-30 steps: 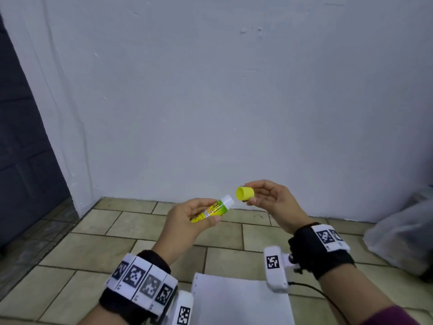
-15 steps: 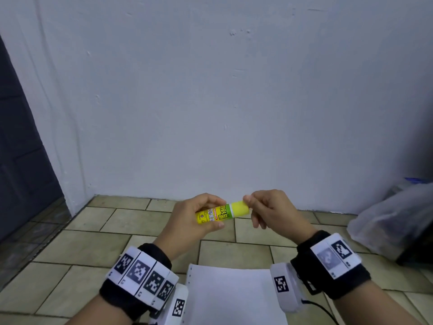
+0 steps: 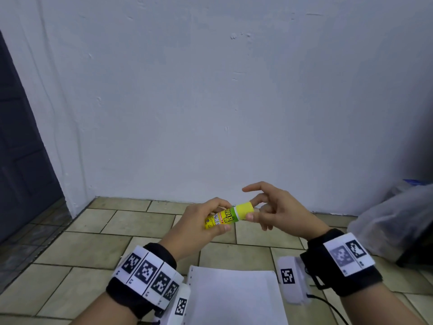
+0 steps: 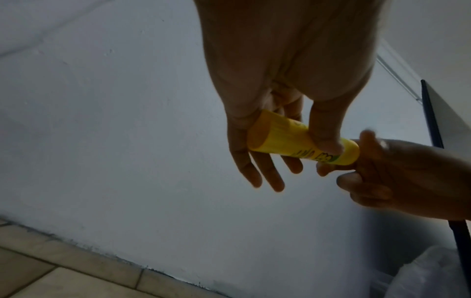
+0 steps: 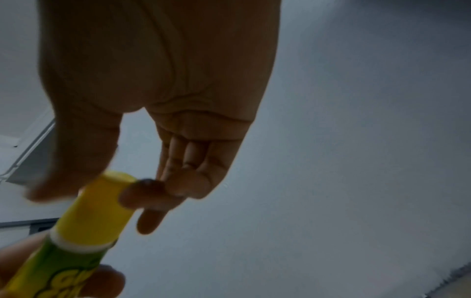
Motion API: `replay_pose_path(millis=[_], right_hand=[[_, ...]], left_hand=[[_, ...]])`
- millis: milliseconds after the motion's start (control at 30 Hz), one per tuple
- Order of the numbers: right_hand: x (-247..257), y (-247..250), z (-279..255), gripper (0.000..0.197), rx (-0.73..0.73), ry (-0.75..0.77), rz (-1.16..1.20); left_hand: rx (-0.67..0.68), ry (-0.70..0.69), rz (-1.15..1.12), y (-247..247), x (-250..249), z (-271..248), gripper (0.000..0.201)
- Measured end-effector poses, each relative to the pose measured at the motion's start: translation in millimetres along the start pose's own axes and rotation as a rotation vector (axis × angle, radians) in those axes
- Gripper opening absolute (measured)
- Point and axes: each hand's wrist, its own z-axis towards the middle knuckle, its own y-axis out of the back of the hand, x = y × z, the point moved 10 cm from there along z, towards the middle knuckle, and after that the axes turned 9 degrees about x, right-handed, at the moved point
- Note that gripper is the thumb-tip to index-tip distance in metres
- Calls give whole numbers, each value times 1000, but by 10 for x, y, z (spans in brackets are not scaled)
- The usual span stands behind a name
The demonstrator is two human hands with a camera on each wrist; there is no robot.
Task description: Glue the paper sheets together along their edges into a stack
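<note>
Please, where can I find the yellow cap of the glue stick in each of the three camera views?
Head view: the yellow plastic cap sits on the glue stick, just right of centre, between both hands.
Left wrist view: cap at right of centre, at the stick's far end.
Right wrist view: cap at lower left, blurred.
Shared landmark: the right hand's thumb touching the cap.

Pale plastered wall (image 3: 210,102) meeting a beige tiled floor (image 3: 77,252). Dark panelled door (image 3: 21,146) at far left. Translucent plastic bag (image 3: 396,221) on the floor at right, against the wall.
</note>
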Motion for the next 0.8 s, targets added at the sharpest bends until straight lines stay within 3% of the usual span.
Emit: replay_pose_path(millis=[167,300,500,800], right_hand=[[-42,-73,56,6,-19,11,-139],[-99,-70,85,27,-116,-48,-190],[-187,-53,106,28,-242,-83,19],[-141,-82,24,31,-362,-36,178]], left_hand=[[40,27,163,-92,15,29,31],[38,12,454,-150,-96,88,33],[-47,5,621,-74,-222,153,37],[-158,-49,441,-95,-205,107,33]])
